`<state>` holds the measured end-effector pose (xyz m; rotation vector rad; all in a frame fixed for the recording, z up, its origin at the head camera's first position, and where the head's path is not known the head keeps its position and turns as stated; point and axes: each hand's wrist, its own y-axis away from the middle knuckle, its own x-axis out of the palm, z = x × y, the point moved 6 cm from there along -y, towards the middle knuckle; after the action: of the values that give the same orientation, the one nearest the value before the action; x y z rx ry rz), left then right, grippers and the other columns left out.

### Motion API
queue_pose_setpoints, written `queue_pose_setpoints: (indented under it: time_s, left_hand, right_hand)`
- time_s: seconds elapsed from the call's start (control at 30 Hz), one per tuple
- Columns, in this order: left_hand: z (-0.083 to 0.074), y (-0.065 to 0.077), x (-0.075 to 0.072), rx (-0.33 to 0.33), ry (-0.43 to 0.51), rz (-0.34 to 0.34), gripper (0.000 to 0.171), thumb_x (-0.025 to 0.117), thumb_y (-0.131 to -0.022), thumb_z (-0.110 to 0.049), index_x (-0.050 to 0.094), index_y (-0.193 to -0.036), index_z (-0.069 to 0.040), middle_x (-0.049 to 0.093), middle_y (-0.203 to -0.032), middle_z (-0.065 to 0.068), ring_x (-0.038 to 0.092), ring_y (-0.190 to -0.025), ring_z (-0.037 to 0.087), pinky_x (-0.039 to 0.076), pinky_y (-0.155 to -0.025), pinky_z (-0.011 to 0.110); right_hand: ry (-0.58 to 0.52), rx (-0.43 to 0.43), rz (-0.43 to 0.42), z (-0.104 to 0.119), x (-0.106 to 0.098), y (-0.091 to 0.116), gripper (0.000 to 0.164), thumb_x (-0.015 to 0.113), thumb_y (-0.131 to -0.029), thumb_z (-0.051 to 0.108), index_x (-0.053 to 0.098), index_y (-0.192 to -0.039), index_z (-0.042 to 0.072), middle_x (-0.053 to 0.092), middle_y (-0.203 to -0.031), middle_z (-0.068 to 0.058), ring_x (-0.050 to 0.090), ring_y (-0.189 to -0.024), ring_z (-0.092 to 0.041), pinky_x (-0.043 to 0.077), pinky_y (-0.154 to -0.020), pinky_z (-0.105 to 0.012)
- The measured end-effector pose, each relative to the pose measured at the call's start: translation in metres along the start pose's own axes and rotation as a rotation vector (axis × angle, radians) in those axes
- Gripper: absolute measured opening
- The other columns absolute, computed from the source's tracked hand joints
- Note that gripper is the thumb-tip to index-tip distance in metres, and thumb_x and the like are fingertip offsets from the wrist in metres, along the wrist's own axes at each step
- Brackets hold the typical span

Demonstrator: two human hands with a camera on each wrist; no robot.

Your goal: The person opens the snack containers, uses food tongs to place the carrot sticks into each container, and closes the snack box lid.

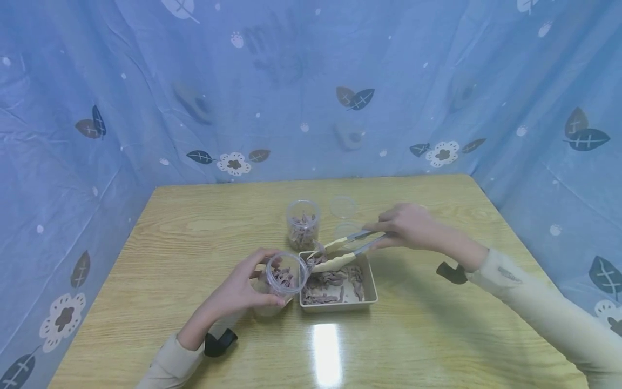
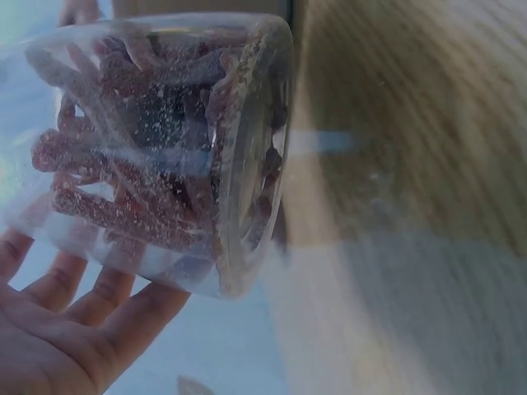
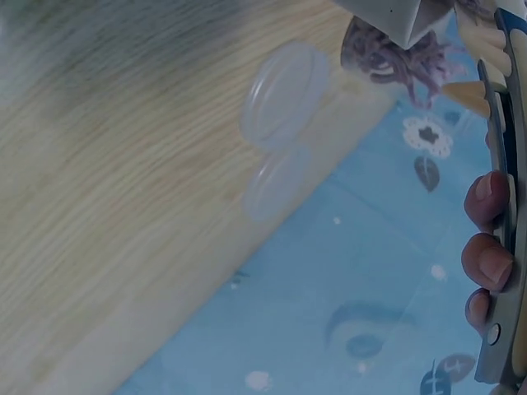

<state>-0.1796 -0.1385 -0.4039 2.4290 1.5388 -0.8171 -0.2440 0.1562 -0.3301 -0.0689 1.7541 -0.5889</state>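
Purplish strips [image 1: 318,255]: some are between the tips of tongs [image 1: 340,262], over the tray [image 1: 338,308].
Tongs: gripped by right hand [image 1: 405,227].
Clear jar [image 1: 295,290]: left hand [image 1: 243,289] holds it leaning.
Second jar [image 1: 290,224]: beyond left hand.
Lids [image 1: 343,207]: left of right hand.

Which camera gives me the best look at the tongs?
The head view: both pale-ended arms of the tongs show, reaching from the right hand over the tray. The right wrist view brings the grey handle closer, but the picture's edge crops the tongs. The left wrist view shows none I can make out.
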Motion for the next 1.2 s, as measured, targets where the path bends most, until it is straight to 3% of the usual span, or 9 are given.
queue_pose_setpoints:
  time_s: [0.07,0.23,0.47,0.67,0.83,0.97,1.2]
  left_hand:
    - [-0.002,-0.001,-0.002,-0.007,-0.020,-0.021,0.088,0.085,-0.059,-0.042,0.043,-0.133,-0.024,0.051,-0.129,0.000,0.048,-0.118,0.024,0.048,-0.094,0.045]
    - [-0.008,-0.003,-0.007,-0.006,-0.094,-0.066,0.088,0.083,-0.059,-0.047,0.044,-0.134,-0.023,0.052,-0.129,0.002,0.049,-0.116,0.020,0.047,-0.094,0.046]
    - [-0.019,-0.009,-0.006,-0.010,-0.174,-0.079,0.085,0.081,-0.060,-0.050,0.043,-0.134,-0.033,0.052,-0.126,0.000,0.050,-0.111,0.016,0.046,-0.094,0.047]
    - [-0.028,-0.014,-0.002,0.006,-0.235,-0.081,0.087,0.082,-0.060,-0.050,0.038,-0.136,-0.042,0.051,-0.126,-0.002,0.051,-0.111,0.017,0.048,-0.090,0.050]
    - [-0.036,-0.018,0.000,0.014,-0.265,-0.083,0.088,0.077,-0.060,-0.059,0.039,-0.137,-0.038,0.050,-0.128,-0.005,0.051,-0.111,0.018,0.048,-0.090,0.050]
    - [-0.041,-0.020,0.000,0.001,-0.258,-0.091,0.092,0.075,-0.059,-0.062,0.041,-0.138,-0.030,0.049,-0.129,-0.007,0.051,-0.112,0.020,0.048,-0.090,0.050]
    - [-0.047,-0.023,-0.002,0.011,-0.198,-0.100,0.091,0.078,-0.058,-0.059,0.041,-0.137,-0.033,0.049,-0.125,-0.012,0.050,-0.110,0.013,0.048,-0.091,0.043]
  right_hand:
    - [-0.013,0.022,-0.004,-0.002,-0.002,0.006,0.047,0.050,-0.086,0.057,0.073,-0.101,0.018,0.048,-0.058,0.013,0.023,-0.049,0.003,0.022,-0.044,-0.013]
    - [-0.073,0.075,0.017,-0.004,-0.010,0.019,0.037,0.068,-0.078,0.042,0.071,-0.105,0.017,0.049,-0.060,0.015,0.028,-0.050,0.005,0.026,-0.045,-0.012]
    - [-0.176,0.147,-0.003,-0.004,-0.025,0.027,0.036,0.071,-0.077,0.035,0.070,-0.106,0.013,0.052,-0.065,0.016,0.036,-0.052,0.007,0.034,-0.048,-0.011]
    - [-0.191,0.126,-0.054,-0.001,-0.036,0.021,0.035,0.068,-0.080,0.038,0.070,-0.107,0.015,0.051,-0.064,0.017,0.036,-0.052,0.009,0.032,-0.048,-0.007]
    - [-0.223,0.116,-0.073,0.002,-0.040,0.012,0.036,0.069,-0.080,0.036,0.069,-0.109,0.015,0.053,-0.066,0.017,0.037,-0.053,0.007,0.033,-0.049,-0.008]
    - [-0.213,0.105,-0.095,0.006,-0.040,0.003,0.038,0.063,-0.084,0.043,0.069,-0.109,0.016,0.053,-0.065,0.016,0.037,-0.053,0.007,0.032,-0.049,-0.008]
    - [-0.200,0.088,-0.134,0.008,-0.039,-0.006,0.042,0.058,-0.085,0.049,0.071,-0.106,0.016,0.048,-0.061,0.015,0.033,-0.052,0.006,0.029,-0.047,-0.010]
